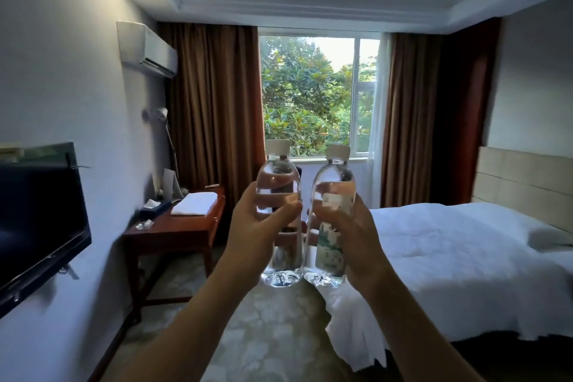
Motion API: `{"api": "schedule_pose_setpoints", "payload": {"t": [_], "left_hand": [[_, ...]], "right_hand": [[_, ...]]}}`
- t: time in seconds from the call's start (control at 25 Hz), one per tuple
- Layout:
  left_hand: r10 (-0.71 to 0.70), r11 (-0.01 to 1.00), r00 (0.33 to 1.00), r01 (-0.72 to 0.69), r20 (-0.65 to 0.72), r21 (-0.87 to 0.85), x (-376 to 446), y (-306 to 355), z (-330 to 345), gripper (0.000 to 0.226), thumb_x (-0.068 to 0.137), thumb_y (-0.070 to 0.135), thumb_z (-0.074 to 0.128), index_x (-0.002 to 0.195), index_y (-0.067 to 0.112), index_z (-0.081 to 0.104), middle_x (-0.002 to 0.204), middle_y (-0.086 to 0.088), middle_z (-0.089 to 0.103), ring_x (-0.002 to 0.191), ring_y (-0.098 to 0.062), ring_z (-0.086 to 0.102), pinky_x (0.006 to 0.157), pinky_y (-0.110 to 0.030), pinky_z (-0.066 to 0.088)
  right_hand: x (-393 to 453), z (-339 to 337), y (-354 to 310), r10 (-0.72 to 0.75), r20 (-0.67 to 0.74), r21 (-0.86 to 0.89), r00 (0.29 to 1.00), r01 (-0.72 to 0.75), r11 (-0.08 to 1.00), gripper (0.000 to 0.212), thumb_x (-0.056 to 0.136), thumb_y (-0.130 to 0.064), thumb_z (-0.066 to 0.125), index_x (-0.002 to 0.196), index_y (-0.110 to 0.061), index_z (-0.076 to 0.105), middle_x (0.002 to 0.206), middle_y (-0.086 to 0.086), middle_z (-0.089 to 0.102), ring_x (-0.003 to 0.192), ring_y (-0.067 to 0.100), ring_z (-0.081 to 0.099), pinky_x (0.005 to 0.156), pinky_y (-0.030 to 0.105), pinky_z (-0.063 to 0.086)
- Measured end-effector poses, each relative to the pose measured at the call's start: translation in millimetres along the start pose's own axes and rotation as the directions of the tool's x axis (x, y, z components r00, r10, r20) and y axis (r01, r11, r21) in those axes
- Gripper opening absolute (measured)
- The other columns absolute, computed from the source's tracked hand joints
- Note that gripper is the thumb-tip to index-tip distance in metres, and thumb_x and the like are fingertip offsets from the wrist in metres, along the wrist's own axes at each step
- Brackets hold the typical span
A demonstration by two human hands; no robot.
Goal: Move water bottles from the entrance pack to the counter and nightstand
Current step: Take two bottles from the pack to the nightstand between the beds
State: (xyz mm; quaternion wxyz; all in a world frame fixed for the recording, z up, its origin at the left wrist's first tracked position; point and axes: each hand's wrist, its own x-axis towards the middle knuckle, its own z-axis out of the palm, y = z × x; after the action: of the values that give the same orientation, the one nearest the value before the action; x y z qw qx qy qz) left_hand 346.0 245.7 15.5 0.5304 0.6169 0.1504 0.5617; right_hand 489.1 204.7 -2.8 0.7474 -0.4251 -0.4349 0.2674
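Water bottles: two clear units with white caps, held upright side by side in mid-air at the centre of the view. The left bottle (pixel 280 214) is clamped in the left hand (pixel 259 223), fingers wrapped around its mid-section, thumb across the front. The right bottle (pixel 330 217), bearing a printed label, is clamped in the right hand (pixel 350 228) at label height. The bottle bases nearly touch. Both caps rise above the hands; both bases extend below them. Wooden desk (pixel 176 228) with a folded white towel (pixel 194 203) stands to the left; the bed (pixel 465 257) lies to the right, window (pixel 316 93) ahead
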Motion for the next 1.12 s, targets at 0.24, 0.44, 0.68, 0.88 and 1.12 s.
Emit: {"api": "schedule_pose_setpoints", "payload": {"t": [0.24,0.44,0.68,0.88,1.12], "left_hand": [[0.0,0.999,0.996,0.004,-0.088,0.039,162,-83,-15,0.036,0.073,0.023,0.071,0.109,0.02,0.064,0.106,-0.016,0.07,0.089,-0.034,0.071,0.062,-0.034,0.057],[0.013,1.0,0.997,-0.012,-0.075,0.007,280,-166,-39,0.045,0.071,0.02,0.071,0.115,0.013,0.062,0.105,-0.017,0.069,0.078,-0.024,0.073,0.058,-0.031,0.057],[0.034,0.993,0.996,-0.024,0.087,-0.111,449,-275,-45,0.046,0.071,0.013,0.071,0.116,0.009,0.06,0.09,-0.012,0.07,0.071,-0.022,0.074,0.054,-0.031,0.057],[-0.005,0.982,0.951,0.062,0.308,-0.178,568,-352,31,0.04,0.071,0.021,0.071,0.11,0.018,0.062,0.089,-0.008,0.074,0.072,-0.027,0.074,0.056,-0.031,0.057],[-0.036,0.904,0.826,0.267,0.563,-0.335,603,-432,201,0.038,0.073,0.022,0.067,0.11,0.015,0.062,0.084,-0.007,0.072,0.066,-0.026,0.073,0.054,-0.034,0.058]], "right_hand": [[180,0,56,-0.032,0.145,0.012,0.989,0.03,0.999,0.026,0.072,-0.017,0.068,0.098,-0.018,0.065,0.078,0.008,0.067,0.068,0.024,0.069,0.061,0.038,0.06],[305,11,134,-0.029,0.167,-0.015,0.986,0.032,0.999,0.04,0.071,-0.023,0.07,0.109,-0.015,0.062,0.088,0.011,0.068,0.077,0.027,0.07,0.064,0.039,0.059],[463,2,217,-0.056,0.042,-0.076,0.998,0.06,0.995,0.04,0.075,-0.024,0.07,0.114,-0.016,0.063,0.101,0.02,0.071,0.09,0.035,0.073,0.072,0.045,0.063],[561,-74,223,-0.099,-0.22,-0.202,0.97,0.054,0.978,0.038,0.072,-0.025,0.073,0.108,-0.015,0.065,0.101,0.018,0.072,0.084,0.026,0.076,0.065,0.031,0.061],[576,-226,192,-0.266,-0.509,-0.368,0.819,0.073,0.927,0.025,0.077,-0.013,0.071,0.101,-0.011,0.065,0.077,0.009,0.07,0.063,0.019,0.071,0.058,0.034,0.061]]}}
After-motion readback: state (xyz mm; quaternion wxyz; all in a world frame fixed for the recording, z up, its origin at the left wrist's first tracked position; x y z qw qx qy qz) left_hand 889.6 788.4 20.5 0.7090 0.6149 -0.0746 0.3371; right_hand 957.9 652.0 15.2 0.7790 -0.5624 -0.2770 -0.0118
